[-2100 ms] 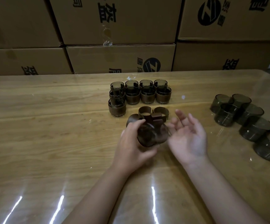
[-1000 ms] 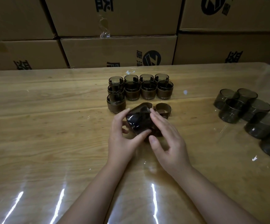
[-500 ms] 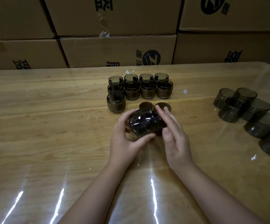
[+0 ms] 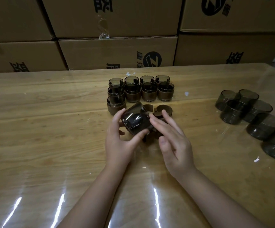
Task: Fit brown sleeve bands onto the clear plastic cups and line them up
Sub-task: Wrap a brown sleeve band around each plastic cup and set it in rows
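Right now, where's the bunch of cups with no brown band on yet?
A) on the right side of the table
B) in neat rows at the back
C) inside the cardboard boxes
A: the bare clear plastic cups huddle on the right side of the table; the rowed cups whose sides show wear brown sleeve bands.

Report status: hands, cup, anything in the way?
Left hand gripping a tilted cup. Right hand open, fingertips at the cup's side. Whether a band is on the cup: cannot tell. Loose bands just behind; nothing blocking.
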Motion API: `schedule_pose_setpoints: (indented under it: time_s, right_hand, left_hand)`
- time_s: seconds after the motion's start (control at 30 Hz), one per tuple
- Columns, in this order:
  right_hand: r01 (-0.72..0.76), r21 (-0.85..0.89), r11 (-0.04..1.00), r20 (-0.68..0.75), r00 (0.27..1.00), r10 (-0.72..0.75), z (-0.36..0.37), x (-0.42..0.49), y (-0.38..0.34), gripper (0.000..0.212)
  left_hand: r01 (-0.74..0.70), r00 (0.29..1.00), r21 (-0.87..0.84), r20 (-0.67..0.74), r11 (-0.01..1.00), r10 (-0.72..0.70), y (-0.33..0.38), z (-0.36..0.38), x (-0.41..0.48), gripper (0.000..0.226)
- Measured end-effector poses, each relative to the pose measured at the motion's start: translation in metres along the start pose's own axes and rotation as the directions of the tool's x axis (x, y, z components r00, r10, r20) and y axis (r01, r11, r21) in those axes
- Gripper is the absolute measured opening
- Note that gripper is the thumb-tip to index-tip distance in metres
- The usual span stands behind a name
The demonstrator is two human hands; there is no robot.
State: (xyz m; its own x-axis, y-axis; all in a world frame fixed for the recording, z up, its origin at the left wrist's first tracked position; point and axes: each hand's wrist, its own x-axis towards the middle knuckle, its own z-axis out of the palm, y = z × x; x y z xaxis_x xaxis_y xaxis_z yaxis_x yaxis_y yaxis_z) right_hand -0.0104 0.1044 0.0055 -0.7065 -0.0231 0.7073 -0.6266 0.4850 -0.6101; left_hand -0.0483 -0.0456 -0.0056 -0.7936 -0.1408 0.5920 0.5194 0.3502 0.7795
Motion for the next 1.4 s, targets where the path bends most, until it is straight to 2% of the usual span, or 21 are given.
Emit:
schedule_pose_setpoints:
  time_s: [0.2,0.33,0.47,0.57,0.73,0.87,0.93,1.03,1.2,1.4]
  right_hand:
    - [0.021,-0.020,1.000,-0.024,0.999,-0.022,0.001,-0.001,0.001,0.045]
    - [-0.070,0.020,0.997,-0.018,0.997,0.070,0.001,-0.001,0.004,0.046]
    - [-0.139,0.007,0.990,0.022,0.990,0.139,0.000,0.001,0.007,0.047]
    - [-0.146,-0.020,0.989,0.051,0.988,0.147,0.000,0.002,0.007,0.046]
    - [-0.068,-0.070,0.995,0.118,0.990,0.076,0.004,0.001,0.005,0.054]
    - [0.029,-0.077,0.997,0.104,0.994,-0.021,0.002,0.001,0.001,0.051]
    - [0.086,-0.084,0.993,0.081,0.994,-0.079,0.002,0.000,0.000,0.048]
    - [0.110,-0.082,0.991,0.033,0.994,-0.107,0.002,-0.001,0.001,0.045]
    - [0.024,-0.051,0.998,-0.027,0.999,-0.025,0.001,0.000,0.005,0.044]
    - [-0.106,-0.013,0.994,-0.032,0.994,0.106,-0.007,0.002,0.011,0.046]
  left_hand:
    - [-0.114,0.986,0.088,0.134,0.989,0.102,0.006,0.001,-0.003,0.070]
    - [-0.198,0.965,0.062,0.188,0.978,0.183,0.006,0.001,-0.003,0.071]
    - [-0.189,0.963,0.023,0.199,0.982,0.181,0.006,0.001,-0.004,0.074]
    - [-0.120,0.982,-0.016,0.145,0.993,0.121,0.004,0.000,-0.002,0.075]
    - [-0.033,0.998,-0.014,-0.051,0.999,0.033,-0.003,-0.003,0.001,0.074]
    - [-0.008,0.997,0.012,-0.079,1.000,0.009,-0.005,-0.003,0.000,0.071]
    - [-0.011,0.999,0.052,-0.049,0.999,0.014,-0.003,-0.002,0.000,0.072]
    - [-0.103,0.994,0.116,0.034,0.988,0.099,0.001,-0.001,-0.002,0.072]
    - [-0.260,0.959,0.160,0.158,0.952,0.236,0.006,0.000,-0.003,0.071]
    - [-0.305,0.933,0.139,0.244,0.942,0.266,0.006,0.000,-0.005,0.076]
